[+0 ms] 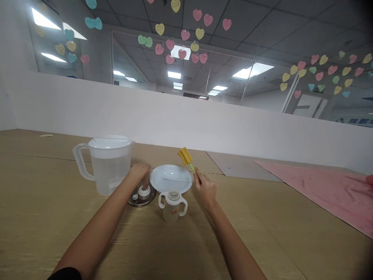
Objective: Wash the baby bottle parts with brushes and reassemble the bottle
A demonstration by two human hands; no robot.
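Left hand (142, 172) extended down to white cap (144, 191) on metal tray (151, 198); its grip state could not be determined. Yellow sponge brush (185, 156), near white bowl's (167, 175) right rim, slanted head-up and leftward along its long axis, clamped in right hand's (207, 190) grip.

White wall (186, 124) below wide window (221, 50)

Pink cloth (323, 190) at right; colored heart-shaped notes (185, 35) above white wall (186, 124); ceiling lights (256, 70) lit.
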